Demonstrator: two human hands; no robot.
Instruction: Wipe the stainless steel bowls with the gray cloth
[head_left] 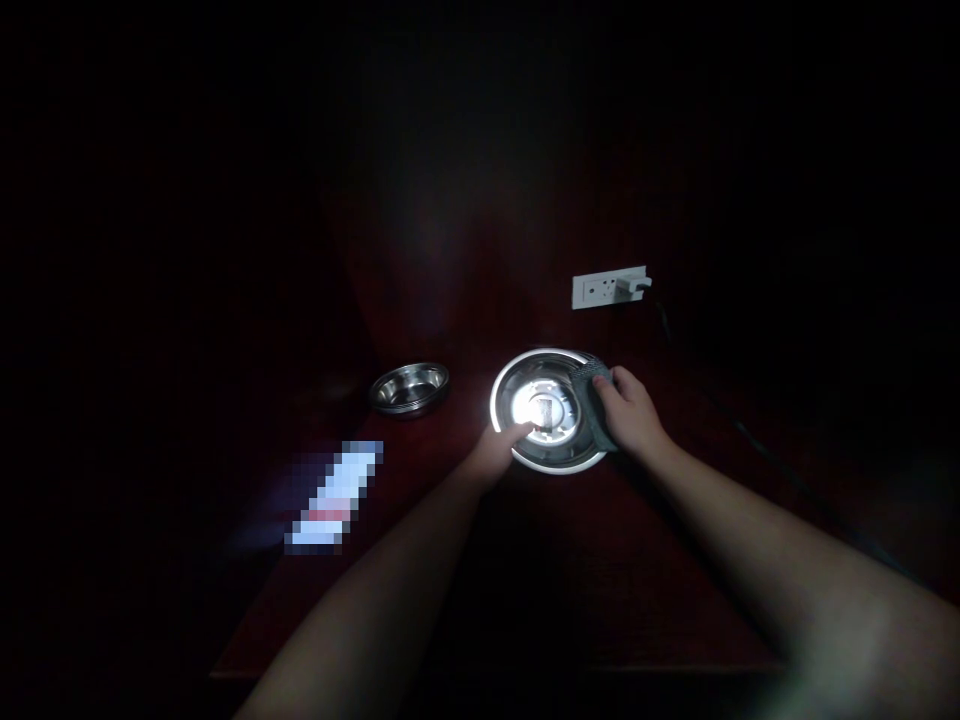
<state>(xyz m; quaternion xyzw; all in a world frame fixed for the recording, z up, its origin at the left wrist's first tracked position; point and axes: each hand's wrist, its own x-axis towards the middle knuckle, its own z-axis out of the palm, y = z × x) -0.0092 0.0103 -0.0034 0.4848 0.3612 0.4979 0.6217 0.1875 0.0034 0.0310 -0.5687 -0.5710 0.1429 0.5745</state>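
A shiny round metal bowl [544, 455] is held up in front of me, its inside facing me and glaring with light. My left hand [496, 452] grips its lower left rim, thumb over the inner side and the other fingers hidden behind. At the right rim, my right hand [631, 412] is closed on a dark grey cloth [598, 408]. The cloth is folded over the edge of the bowl, and part of it lies against the inside wall. What the right fingers do behind the cloth is hidden.
Left of the bowl, several stacked metal bowls [409, 388] stand on the dark red table [570, 570]. A lit, pixelated screen [335, 497] lies at the left. On the back wall is a white socket plate [600, 290] with a plug [632, 286] and cable. Surroundings are very dark.
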